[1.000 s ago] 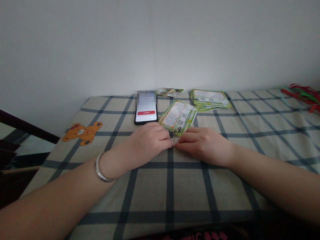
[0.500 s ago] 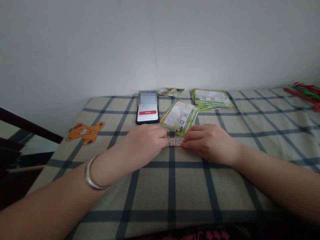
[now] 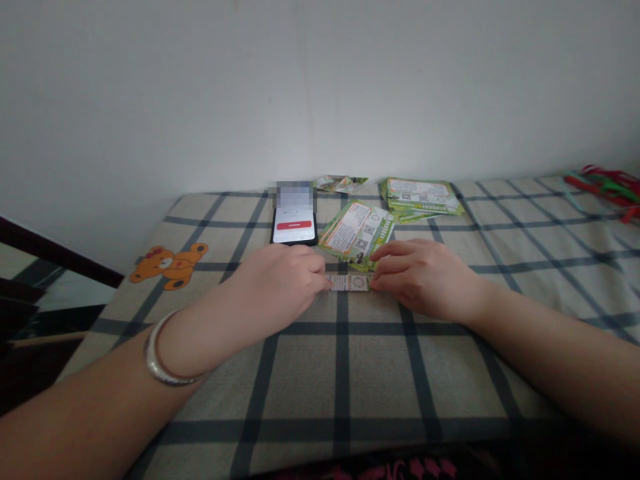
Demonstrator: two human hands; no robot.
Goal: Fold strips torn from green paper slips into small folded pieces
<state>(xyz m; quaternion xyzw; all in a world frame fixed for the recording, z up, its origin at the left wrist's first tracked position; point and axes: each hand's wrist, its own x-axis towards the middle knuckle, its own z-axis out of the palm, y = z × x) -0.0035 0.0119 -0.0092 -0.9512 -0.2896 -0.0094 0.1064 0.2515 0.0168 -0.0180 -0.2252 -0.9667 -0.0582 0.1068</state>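
A narrow folded strip of printed paper [image 3: 349, 283] lies low on the checked cloth between my hands. My left hand [image 3: 285, 280], a silver bangle on its wrist, is closed with its fingertips at the strip's left end. At the right end, my right hand [image 3: 425, 279] has its fingers pinched together on the paper. Just beyond the strip sit a few overlapping green-and-white printed cards [image 3: 357, 230], one with square codes on it. The phone [image 3: 294, 227], its screen lit with a red button, lies past my left hand.
Another stack of cards [image 3: 423, 197] lies by the wall [image 3: 320, 87]. Beside the phone is a folded card piece [image 3: 343, 183]. A bear cutout [image 3: 170, 267] is near the table's left edge, and red and green strips [image 3: 607, 190] lie far right.
My hands have moved slightly apart along the strip, so more of its printed face shows between them. The cards and phone stay in place.
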